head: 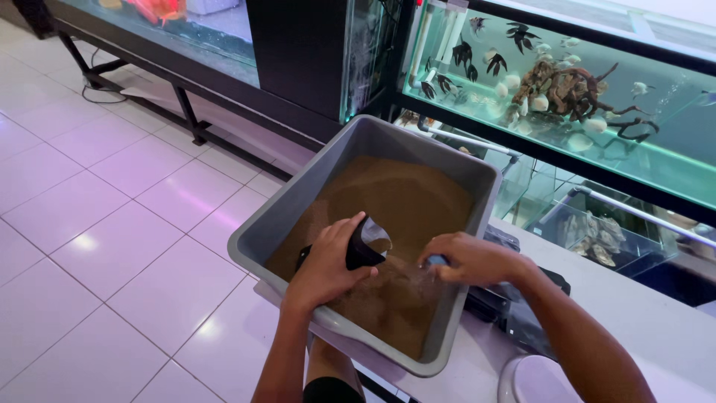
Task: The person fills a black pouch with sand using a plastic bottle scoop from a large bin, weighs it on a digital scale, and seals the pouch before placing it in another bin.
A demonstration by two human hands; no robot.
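The left hand (pixel 328 261) is wrapped firmly around a black plastic scoop (pixel 367 242), its open mouth tipped toward two o'clock, low over the fine brown granules (pixel 403 201) that fill a large grey rectangular plastic tub (pixel 287 205). At three o'clock of the scoop, just beside it, the right hand (pixel 473 259) pinches a small clear container with a blue rim (pixel 434 263) over the granules. A fish tank with dark fish and driftwood (pixel 567 97) stands at one o'clock, well apart.

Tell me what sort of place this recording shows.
Most likely an aquarium or fish shop: a lit fish tank with dark fish and driftwood, more tanks on black stands, and a grey tub of brown granules being scooped by hand.
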